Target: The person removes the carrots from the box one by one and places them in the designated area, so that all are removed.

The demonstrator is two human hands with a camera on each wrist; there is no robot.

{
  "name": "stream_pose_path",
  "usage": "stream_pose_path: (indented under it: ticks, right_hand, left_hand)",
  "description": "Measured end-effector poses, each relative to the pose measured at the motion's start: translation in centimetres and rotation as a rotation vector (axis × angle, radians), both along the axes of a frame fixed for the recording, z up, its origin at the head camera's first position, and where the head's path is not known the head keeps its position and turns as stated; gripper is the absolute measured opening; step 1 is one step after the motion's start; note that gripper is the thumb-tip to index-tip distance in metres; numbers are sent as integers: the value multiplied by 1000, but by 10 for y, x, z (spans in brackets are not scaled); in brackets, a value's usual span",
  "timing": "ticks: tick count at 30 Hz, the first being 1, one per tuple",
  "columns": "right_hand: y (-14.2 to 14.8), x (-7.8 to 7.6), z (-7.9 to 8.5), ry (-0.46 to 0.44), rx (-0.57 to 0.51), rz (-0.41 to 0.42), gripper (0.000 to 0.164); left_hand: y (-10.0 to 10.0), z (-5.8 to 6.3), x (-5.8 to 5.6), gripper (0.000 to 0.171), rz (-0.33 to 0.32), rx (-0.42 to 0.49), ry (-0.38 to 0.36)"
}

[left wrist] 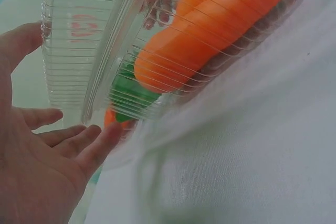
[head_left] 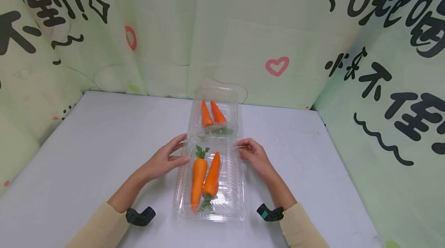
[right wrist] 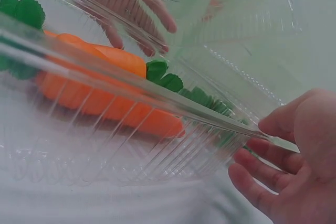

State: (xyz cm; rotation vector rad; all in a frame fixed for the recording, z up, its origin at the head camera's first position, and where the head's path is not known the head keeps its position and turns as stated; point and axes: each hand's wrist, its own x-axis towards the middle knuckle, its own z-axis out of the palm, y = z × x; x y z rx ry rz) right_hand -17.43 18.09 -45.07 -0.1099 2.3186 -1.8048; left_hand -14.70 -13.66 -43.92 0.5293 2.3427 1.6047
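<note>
A clear plastic clamshell box lies on the table with its lid swung up at the far side. Inside the base rest two carrots with green tops, a longer carrot and a shorter carrot. Two more carrots show through the lid. My left hand is at the box's left side near the hinge, fingers extended, fingertips right at the plastic edge. On the opposite side, my right hand pinches the rim between thumb and fingers, as the right wrist view shows.
The white table stretches to both sides of the box. Behind it hangs a pale green curtain with black lettering, and a similar curtain closes off each side. A dark camera band sits at the left wrist, another at the right.
</note>
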Motion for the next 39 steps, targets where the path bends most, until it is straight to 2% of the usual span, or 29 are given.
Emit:
stream_pose_path:
  ticks: [12,21,33,39]
  right_hand:
    - [2,1,0,36,-8,31,26]
    - [2,3,0,26,-16,29,28]
    - [3,3,2,18,6,26,29]
    - [4,3,1,17,5,30,29]
  left_hand:
    - [-4,2,-1,77,2,11,25]
    - [-7,3,-2,75,-14,76,40]
    - [-12,7,-3,75,19,62,60]
    - [-15,10,-3,75,18,92,53]
